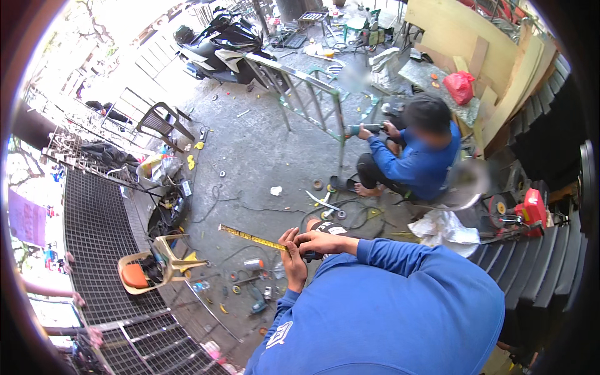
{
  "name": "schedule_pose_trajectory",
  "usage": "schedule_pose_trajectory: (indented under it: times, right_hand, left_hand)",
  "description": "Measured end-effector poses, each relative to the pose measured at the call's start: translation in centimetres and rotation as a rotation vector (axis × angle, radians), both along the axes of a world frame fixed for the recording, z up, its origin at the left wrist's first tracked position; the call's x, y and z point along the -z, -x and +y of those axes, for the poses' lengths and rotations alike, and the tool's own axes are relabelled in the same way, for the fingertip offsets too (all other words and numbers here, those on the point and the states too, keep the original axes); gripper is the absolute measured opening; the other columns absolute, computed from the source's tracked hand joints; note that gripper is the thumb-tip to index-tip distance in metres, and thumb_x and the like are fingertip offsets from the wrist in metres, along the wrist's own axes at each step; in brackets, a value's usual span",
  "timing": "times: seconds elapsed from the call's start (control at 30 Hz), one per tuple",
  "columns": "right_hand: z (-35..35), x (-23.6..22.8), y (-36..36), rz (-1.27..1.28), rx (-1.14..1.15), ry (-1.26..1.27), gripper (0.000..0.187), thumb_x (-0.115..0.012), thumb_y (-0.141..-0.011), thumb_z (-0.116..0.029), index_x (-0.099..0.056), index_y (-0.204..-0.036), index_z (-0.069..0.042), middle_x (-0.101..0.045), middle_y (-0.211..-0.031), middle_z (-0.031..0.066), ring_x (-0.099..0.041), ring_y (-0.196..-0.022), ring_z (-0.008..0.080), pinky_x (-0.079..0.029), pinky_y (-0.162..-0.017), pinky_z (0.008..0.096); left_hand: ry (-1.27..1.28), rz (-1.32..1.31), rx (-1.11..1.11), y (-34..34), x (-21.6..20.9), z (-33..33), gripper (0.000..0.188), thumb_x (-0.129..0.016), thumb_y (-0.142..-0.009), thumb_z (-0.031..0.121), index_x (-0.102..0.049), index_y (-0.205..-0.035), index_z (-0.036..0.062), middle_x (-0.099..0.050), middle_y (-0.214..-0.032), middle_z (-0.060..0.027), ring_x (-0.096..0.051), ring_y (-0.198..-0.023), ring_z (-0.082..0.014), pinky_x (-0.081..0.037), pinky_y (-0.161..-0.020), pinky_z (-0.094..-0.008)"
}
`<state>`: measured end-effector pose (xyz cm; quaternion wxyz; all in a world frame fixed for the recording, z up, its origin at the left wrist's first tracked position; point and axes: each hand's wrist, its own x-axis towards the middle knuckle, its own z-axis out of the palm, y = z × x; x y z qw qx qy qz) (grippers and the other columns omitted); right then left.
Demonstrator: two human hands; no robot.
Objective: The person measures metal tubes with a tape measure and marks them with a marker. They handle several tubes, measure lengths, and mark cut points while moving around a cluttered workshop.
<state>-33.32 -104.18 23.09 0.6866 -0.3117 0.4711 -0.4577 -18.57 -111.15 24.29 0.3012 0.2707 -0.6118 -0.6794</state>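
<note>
The metal frame could have jolted had the co-worker's power tool slipped at its post; a foot might have caught the teal drill on the floor. The right hand overlapped the left hand, its grip too hidden for me to tell; the tape measure was clasped in the left, its extended blade liable to whip back if loosened.

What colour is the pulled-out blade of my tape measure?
The blade is yellow with dark markings, best seen in the head view.
</note>
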Motion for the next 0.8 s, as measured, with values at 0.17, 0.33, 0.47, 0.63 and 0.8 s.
schedule_pose_trajectory:
  times: [0.17, 0.33, 0.47, 0.63, 0.8]
  right_hand:
    - [-20.8, 3.2, 8.3, 0.258, -0.347, 0.370, 0.047, -0.058, -0.106, -0.034, -0.058, -0.144, -0.007, -0.058, -0.143, 0.0136, -0.057, -0.130, 0.0273, -0.047, -0.110, 0.0421]
    - [-43.3, -1.7, 17.3, 0.603, -0.547, 0.101, 0.078, -0.054, -0.098, -0.071, -0.068, -0.134, -0.004, -0.072, -0.123, 0.0200, -0.069, -0.114, 0.0334, -0.055, -0.095, 0.0430]
    - [-56.4, -7.6, 26.4, 0.790, -0.346, 0.303, 0.061, -0.058, -0.100, -0.059, -0.075, -0.112, -0.002, -0.076, -0.104, 0.0204, -0.073, -0.096, 0.0353, -0.056, -0.086, 0.0445]
    - [-67.8, -8.9, 40.1, 0.843, 0.376, 0.431, 0.036, -0.071, -0.098, -0.036, -0.075, -0.105, -0.001, -0.076, -0.099, 0.0175, -0.073, -0.090, 0.0309, -0.057, -0.081, 0.0412]
    - [-75.2, -9.3, 52.3, 1.085, 1.131, 0.167, 0.031, -0.070, -0.097, -0.031, -0.076, -0.100, -0.001, -0.075, -0.095, 0.0148, -0.071, -0.088, 0.0304, -0.056, -0.080, 0.0397]
  left_hand:
    - [-0.199, 0.068, -0.197, 4.8, 4.9, -20.6, 0.066, -0.030, -0.112, 0.055, -0.057, -0.134, -0.0006, -0.057, -0.143, -0.0162, -0.062, -0.119, -0.0248, -0.049, -0.103, -0.0375]
    - [-0.370, -0.048, -0.603, 10.4, 4.1, -45.3, 0.058, -0.040, -0.109, 0.058, -0.060, -0.102, 0.0040, -0.062, -0.083, -0.0090, -0.065, -0.078, -0.0221, -0.058, -0.076, -0.0404]
    - [-0.394, -0.135, -0.463, 14.4, 0.1, -61.1, 0.054, -0.046, -0.108, 0.058, -0.061, -0.103, 0.0056, -0.055, -0.074, -0.0056, -0.059, -0.057, -0.0191, -0.054, -0.052, -0.0366]
    - [-0.270, -0.320, -0.125, 23.9, 5.5, -80.4, 0.046, -0.048, -0.110, 0.047, -0.063, -0.103, 0.0046, -0.057, -0.070, -0.0047, -0.058, -0.055, -0.0158, -0.052, -0.051, -0.0304]
    - [-0.051, -0.626, 0.509, 42.2, 11.9, -99.5, 0.045, -0.048, -0.112, 0.039, -0.071, -0.119, 0.0007, -0.066, -0.077, -0.0054, -0.060, -0.066, -0.0108, -0.048, -0.061, -0.0273]
